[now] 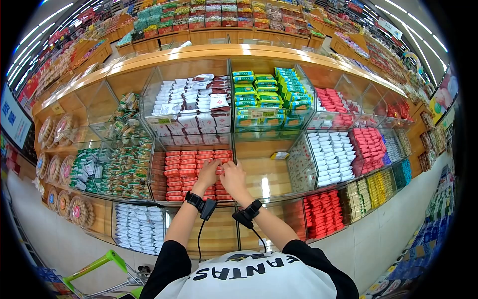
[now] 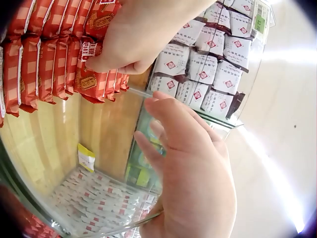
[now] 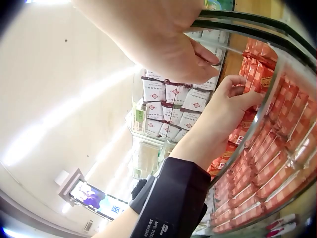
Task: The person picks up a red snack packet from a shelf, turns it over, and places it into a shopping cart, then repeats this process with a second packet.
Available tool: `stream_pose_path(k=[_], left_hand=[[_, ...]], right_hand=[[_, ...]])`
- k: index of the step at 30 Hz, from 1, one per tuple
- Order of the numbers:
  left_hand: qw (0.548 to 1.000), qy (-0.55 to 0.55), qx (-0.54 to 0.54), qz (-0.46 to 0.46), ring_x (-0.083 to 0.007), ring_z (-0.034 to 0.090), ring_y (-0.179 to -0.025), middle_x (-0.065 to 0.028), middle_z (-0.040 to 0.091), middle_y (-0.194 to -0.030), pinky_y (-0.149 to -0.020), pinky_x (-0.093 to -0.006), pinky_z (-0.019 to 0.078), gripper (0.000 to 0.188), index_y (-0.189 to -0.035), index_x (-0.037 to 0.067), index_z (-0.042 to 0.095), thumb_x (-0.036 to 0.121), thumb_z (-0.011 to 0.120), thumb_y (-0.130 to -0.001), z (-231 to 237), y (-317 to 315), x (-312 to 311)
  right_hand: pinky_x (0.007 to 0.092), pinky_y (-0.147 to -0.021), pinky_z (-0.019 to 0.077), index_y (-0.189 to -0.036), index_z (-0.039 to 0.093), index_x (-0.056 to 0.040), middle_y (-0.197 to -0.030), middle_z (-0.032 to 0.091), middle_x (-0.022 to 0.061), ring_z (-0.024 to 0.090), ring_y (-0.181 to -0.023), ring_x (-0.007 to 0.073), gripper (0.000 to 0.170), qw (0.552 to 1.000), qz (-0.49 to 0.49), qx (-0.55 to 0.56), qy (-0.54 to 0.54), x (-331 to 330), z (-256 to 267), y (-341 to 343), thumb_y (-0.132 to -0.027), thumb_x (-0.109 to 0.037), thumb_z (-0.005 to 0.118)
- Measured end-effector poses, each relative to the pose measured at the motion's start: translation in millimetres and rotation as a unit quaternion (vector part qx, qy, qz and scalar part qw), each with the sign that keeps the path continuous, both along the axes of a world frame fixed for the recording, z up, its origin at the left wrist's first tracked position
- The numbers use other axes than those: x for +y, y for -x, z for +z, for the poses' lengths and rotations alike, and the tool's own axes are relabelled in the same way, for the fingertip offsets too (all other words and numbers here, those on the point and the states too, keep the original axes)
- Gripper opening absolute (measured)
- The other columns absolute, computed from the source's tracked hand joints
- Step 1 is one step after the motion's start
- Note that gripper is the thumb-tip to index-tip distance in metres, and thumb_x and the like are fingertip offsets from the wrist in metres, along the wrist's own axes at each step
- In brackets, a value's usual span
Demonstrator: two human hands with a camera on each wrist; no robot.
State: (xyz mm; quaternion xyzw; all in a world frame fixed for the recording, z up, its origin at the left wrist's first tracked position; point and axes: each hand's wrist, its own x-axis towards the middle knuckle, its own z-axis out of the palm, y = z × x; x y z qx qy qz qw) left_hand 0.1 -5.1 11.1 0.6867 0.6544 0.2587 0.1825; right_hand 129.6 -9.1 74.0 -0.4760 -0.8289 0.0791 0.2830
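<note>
Rows of red-wrapped packets fill a clear-walled bin at the centre of the head view. My left hand is over these packets; in the left wrist view this hand pinches the end of one red packet. The right wrist view shows the left hand with thumb and fingers bent against a red packet. Just to its right, my right hand hovers near the bin's right side. Its fingers are loosely bent and hold nothing visible, as the left wrist view shows this hand.
Right of the red packets is a wooden-floored bin with a yellow-and-white packet at its back corner. White packets and green packets stand behind. Clear dividers separate the bins. A green-handled cart stands lower left.
</note>
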Motion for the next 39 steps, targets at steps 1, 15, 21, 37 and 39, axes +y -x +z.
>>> stream_pose_path(k=[1,15,21,37,39], left_hand=[[1.000,0.007,-0.001,0.000,-0.0345,0.040,-0.095,-0.0046,0.053,-0.100,-0.074,-0.0427,0.0411,0.040,-0.098,0.013,0.046,0.009,0.064,-0.062,-2,0,1],[0.999,0.026,-0.025,-0.006,-0.0383,0.040,-0.098,-0.0041,0.052,-0.107,-0.079,-0.0448,0.0393,0.045,-0.104,0.014,0.045,0.014,0.065,-0.064,-1,3,1],[0.997,0.062,-0.050,-0.016,-0.0389,0.040,-0.099,-0.0052,0.052,-0.107,-0.080,-0.0473,0.0382,0.045,-0.106,0.015,0.044,0.014,0.064,-0.066,-3,7,1],[0.988,0.078,-0.124,-0.044,-0.0312,0.049,-0.094,-0.0125,0.053,-0.102,-0.082,-0.0382,0.0380,0.038,-0.104,0.008,0.046,0.008,0.061,-0.068,4,10,2],[0.986,0.065,-0.148,-0.047,-0.0297,0.050,-0.095,-0.0129,0.053,-0.102,-0.082,-0.0365,0.0381,0.038,-0.103,0.007,0.046,0.008,0.061,-0.068,3,11,2]], right_hand=[[0.0410,-0.068,0.0472,-0.076,0.055,-0.0055,-0.084,0.053,0.0073,0.047,-0.094,0.0337,0.016,1.000,0.000,0.004,0.001,0,1,0,-0.061,-0.010,0.060],[0.0401,-0.066,0.0475,-0.074,0.055,-0.0065,-0.083,0.053,0.0063,0.048,-0.092,0.0320,0.015,1.000,-0.002,0.006,0.009,-1,0,0,-0.061,-0.010,0.062],[0.0404,-0.065,0.0476,-0.078,0.055,-0.0064,-0.085,0.052,0.0062,0.048,-0.091,0.0319,0.019,1.000,0.003,0.005,0.000,0,-1,-1,-0.061,-0.011,0.062],[0.0403,-0.065,0.0478,-0.079,0.055,-0.0070,-0.085,0.053,0.0060,0.048,-0.092,0.0323,0.019,1.000,-0.004,0.003,0.006,-1,0,-1,-0.061,-0.010,0.062],[0.0401,-0.065,0.0478,-0.079,0.055,-0.0071,-0.085,0.053,0.0059,0.048,-0.092,0.0322,0.019,1.000,-0.005,0.001,0.004,-1,1,-1,-0.061,-0.010,0.062]])
